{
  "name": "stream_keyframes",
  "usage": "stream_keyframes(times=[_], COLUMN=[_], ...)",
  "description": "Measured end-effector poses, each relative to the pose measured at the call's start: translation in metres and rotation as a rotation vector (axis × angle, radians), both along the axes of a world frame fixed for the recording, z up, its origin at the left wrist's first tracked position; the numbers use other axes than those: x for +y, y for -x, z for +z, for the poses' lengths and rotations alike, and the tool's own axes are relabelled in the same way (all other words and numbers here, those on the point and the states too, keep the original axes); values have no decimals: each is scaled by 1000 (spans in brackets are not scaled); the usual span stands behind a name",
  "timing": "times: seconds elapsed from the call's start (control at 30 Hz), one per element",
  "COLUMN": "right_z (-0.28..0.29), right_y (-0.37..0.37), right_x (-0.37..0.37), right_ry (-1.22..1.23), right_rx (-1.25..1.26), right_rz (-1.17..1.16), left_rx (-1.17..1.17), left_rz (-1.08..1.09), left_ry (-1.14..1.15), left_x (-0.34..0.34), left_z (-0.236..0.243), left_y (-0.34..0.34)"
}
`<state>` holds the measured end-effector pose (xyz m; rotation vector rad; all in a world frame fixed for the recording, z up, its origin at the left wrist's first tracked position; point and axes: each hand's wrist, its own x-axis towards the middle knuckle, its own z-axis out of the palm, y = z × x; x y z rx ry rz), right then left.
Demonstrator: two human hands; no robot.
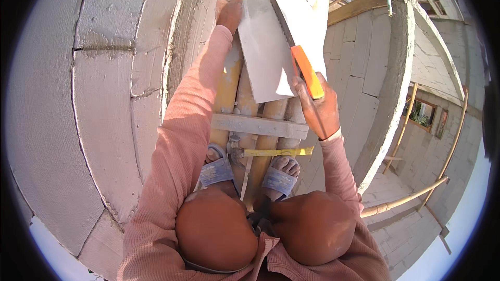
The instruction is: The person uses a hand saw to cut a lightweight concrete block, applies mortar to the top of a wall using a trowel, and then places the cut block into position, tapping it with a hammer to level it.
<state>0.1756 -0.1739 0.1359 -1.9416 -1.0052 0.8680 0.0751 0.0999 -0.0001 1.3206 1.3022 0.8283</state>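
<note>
A pale, flat-faced building block lies on bamboo poles in front of me. Along its left edge my left hand holds it, thumb on the top face and the other fingers over the side. My right hand is closed around the orange handle of a handsaw. The saw's wide blade points away from me, its toothed edge along the block's top; glare washes out much of the blade. I cannot tell how deep the teeth sit. Below the block, a yellow-handled hammer lies across the poles by my feet.
My sandalled feet rest on the bamboo poles, with a wooden crosspiece ahead. A grey block wall rises close on the left. To the right stand another wall and a bamboo pole, with a floor lower down.
</note>
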Motion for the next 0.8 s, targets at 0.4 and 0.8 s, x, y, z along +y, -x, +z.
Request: stream_keyframes(times=[0.4, 0.8], right_z=[-17, -22], right_y=[-21, -30], right_x=[47, 26], right_ry=[-13, -185], right_rx=[-61, -117], right_rz=[55, 106], left_rx=[-149, 593], left_rz=[-69, -177], left_ry=[107, -494], left_x=[-15, 38], left_z=[25, -172], left_y=[1, -1])
